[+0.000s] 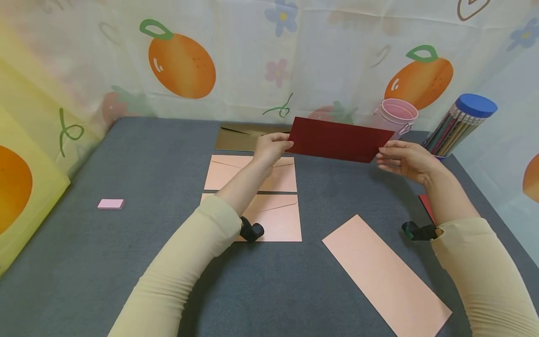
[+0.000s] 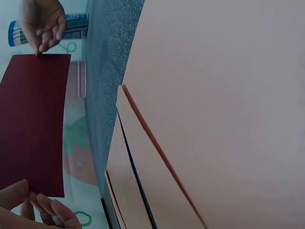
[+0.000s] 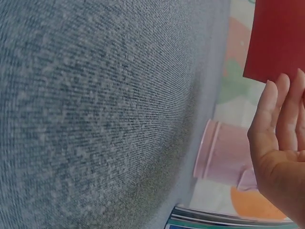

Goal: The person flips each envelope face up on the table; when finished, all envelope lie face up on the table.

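A dark red envelope (image 1: 341, 140) is raised above the far part of the table, its plain side showing and no flap visible. My left hand (image 1: 271, 149) pinches its left end between thumb and fingers. At the opposite end, my right hand (image 1: 406, 161) holds the edge by the fingertips, the other fingers loosely bent. Below the left forearm lie two pale pink envelopes (image 1: 278, 220) in a column, flap sides up. Behind them is a gold-brown envelope (image 1: 236, 139), partly covered by the left hand and the red envelope.
Another pale pink envelope (image 1: 385, 276) lies slanted at the front right. A red piece (image 1: 426, 206) shows beside the right forearm, mostly hidden. A pink bucket (image 1: 397, 114) and a blue-lidded pencil tub (image 1: 461, 124) stand at the back right. A pink eraser-like block (image 1: 111, 204) lies left.
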The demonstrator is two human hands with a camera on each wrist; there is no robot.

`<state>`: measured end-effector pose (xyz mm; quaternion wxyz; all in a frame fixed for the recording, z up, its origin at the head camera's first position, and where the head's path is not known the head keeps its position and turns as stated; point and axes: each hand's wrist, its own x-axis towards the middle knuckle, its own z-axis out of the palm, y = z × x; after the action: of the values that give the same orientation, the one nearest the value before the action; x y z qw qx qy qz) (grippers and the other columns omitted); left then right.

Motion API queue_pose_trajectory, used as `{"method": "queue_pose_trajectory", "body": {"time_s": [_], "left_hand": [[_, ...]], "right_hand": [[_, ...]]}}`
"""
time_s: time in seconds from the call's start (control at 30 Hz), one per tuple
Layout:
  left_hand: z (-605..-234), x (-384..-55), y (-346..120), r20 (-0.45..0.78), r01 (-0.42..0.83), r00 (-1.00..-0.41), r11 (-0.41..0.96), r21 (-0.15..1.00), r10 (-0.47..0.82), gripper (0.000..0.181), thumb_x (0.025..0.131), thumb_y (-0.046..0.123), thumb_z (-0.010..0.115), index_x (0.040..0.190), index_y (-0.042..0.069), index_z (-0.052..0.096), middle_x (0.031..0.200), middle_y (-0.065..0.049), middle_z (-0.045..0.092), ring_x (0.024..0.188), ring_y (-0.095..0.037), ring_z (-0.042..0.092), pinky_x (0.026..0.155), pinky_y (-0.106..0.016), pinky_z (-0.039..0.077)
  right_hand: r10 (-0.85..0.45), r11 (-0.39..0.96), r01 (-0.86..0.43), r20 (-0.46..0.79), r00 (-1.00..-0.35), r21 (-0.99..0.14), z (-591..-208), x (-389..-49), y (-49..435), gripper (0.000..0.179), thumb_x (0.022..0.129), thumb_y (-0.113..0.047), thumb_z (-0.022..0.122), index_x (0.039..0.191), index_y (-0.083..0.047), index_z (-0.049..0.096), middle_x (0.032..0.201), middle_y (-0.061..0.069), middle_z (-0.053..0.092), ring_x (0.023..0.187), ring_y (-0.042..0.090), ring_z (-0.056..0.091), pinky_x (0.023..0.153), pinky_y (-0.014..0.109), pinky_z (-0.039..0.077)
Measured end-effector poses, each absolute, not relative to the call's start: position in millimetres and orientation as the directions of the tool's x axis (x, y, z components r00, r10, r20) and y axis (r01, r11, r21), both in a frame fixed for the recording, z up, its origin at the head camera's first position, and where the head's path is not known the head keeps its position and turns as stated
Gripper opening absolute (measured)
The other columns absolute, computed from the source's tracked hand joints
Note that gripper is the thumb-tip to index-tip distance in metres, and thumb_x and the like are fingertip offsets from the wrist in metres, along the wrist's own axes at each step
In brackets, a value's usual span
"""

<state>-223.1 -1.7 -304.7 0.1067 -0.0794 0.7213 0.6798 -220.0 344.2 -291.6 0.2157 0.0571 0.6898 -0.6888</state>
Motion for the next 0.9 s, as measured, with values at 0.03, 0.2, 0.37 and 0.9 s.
{"method": "queue_pose_trajectory", "body": {"time_s": [0.03, 0.2, 0.37, 0.9], "left_hand": [[-305, -223, -1, -0.262, -0.26, -0.965, 0.057, 0.964, 0.029, 0.031, 0.096, 0.014, 0.064, 0.125, 0.009, 0.067, 0.097, 0.003, 0.061, 0.079, -0.012, 0.05, 0.082, -0.027, 0.046], [-307, -224, 2, -0.266, -0.265, -0.964, 0.02, 0.964, 0.027, 0.027, 0.097, 0.012, 0.059, 0.122, 0.006, 0.069, 0.098, -0.005, 0.069, 0.07, -0.009, 0.055, 0.07, -0.02, 0.047], [-308, -226, 5, -0.287, -0.288, -0.957, -0.018, 0.958, 0.045, 0.027, 0.1, 0.014, 0.055, 0.121, 0.004, 0.07, 0.104, -0.009, 0.069, 0.069, -0.007, 0.057, 0.072, -0.018, 0.05], [-312, -229, 17, -0.331, -0.34, -0.931, -0.03, 0.94, 0.155, 0.056, 0.092, -0.004, 0.057, 0.146, 0.003, 0.045, 0.14, -0.019, 0.055, 0.116, -0.026, 0.064, 0.105, -0.033, 0.053]], "right_hand": [[-0.229, 0.036, 0.372, -0.37, -0.9, -0.928, -292, -220, 344, 0.021, 0.101, -0.012, 0.055, 0.089, -0.019, 0.07, 0.089, -0.005, 0.076, 0.084, 0.011, 0.073, 0.078, 0.024, 0.061], [-0.271, 0.005, 0.376, -0.363, -0.891, -0.927, -294, -221, 347, 0.02, 0.102, -0.015, 0.052, 0.094, -0.018, 0.069, 0.1, -0.007, 0.077, 0.093, 0.011, 0.074, 0.082, 0.025, 0.061], [-0.277, 0.049, 0.391, -0.389, -0.879, -0.919, -294, -222, 349, 0.024, 0.104, -0.028, 0.049, 0.105, -0.026, 0.073, 0.105, -0.014, 0.074, 0.098, 0.009, 0.072, 0.084, 0.024, 0.06], [-0.178, 0.014, 0.442, -0.437, -0.882, -0.897, -300, -222, 352, 0.026, 0.101, -0.012, 0.054, 0.105, -0.028, 0.074, 0.098, -0.01, 0.059, 0.072, 0.006, 0.062, 0.07, 0.017, 0.057]]}}
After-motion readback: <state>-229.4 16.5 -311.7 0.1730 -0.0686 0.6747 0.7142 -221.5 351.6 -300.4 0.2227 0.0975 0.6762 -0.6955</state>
